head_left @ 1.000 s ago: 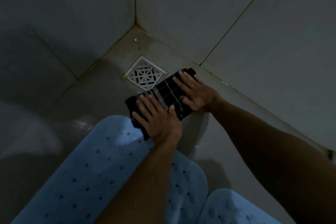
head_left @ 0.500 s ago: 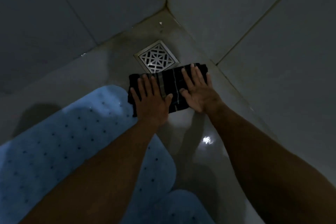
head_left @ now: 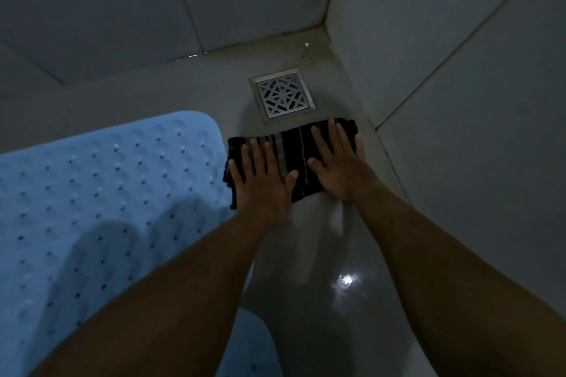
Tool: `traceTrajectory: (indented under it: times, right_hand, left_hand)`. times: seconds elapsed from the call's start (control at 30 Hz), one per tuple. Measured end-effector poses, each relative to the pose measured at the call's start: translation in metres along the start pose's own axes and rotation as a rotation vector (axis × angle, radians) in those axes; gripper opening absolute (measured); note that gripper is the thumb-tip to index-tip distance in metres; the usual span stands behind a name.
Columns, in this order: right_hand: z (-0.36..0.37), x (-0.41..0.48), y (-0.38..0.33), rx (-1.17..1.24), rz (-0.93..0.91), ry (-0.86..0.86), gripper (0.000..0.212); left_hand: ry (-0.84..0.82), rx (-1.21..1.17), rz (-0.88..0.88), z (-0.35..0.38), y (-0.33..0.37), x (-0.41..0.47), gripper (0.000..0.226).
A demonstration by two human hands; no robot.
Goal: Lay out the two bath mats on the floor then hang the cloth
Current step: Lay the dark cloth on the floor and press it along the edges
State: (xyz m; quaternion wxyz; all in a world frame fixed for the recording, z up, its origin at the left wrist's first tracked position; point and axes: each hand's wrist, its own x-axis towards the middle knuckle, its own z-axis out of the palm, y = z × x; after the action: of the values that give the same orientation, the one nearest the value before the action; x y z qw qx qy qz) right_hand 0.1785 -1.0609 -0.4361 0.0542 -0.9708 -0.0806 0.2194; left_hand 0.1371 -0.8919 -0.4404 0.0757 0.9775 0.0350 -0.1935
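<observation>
A dark folded cloth (head_left: 294, 150) with pale stripes lies flat on the wet grey floor, just in front of the drain. My left hand (head_left: 262, 182) presses on its left half with straight, spread fingers. My right hand (head_left: 338, 162) presses flat on its right half. A light blue bath mat (head_left: 101, 193) with rows of small holes is spread on the floor to the left, its corner touching the cloth. Part of a second blue mat (head_left: 248, 346) shows at the bottom, behind my left forearm.
A square metal floor drain (head_left: 283, 95) sits in the corner beyond the cloth. Tiled walls (head_left: 459, 101) close in at the back and right. A glossy wet floor (head_left: 321, 285) with a light reflection lies between my arms.
The view has swung left, so the corner and drain now sit further right and the big mat fills more of the left. Both hands stay flat on the cloth.
</observation>
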Motion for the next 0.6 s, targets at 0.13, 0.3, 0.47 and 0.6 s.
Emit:
traceTrajectory:
  times: [0.13,0.3,0.47,0.6]
  right_hand:
    - [-0.003,0.0,-0.003,-0.037,0.001,-0.032,0.066]
    - [-0.005,-0.002,-0.002,0.002,0.009,-0.024,0.068]
    - [-0.006,0.001,-0.001,-0.006,0.03,-0.058,0.068]
    - [0.0,0.001,0.001,0.002,-0.013,0.01,0.067]
  left_hand:
    - [0.052,-0.036,0.016,0.008,-0.002,-0.001,0.078]
    - [0.095,-0.046,0.019,0.012,-0.002,0.0,0.081]
    - [0.094,-0.002,0.004,0.013,-0.002,0.002,0.078]
    - [0.087,0.019,-0.006,0.008,-0.001,0.001,0.079]
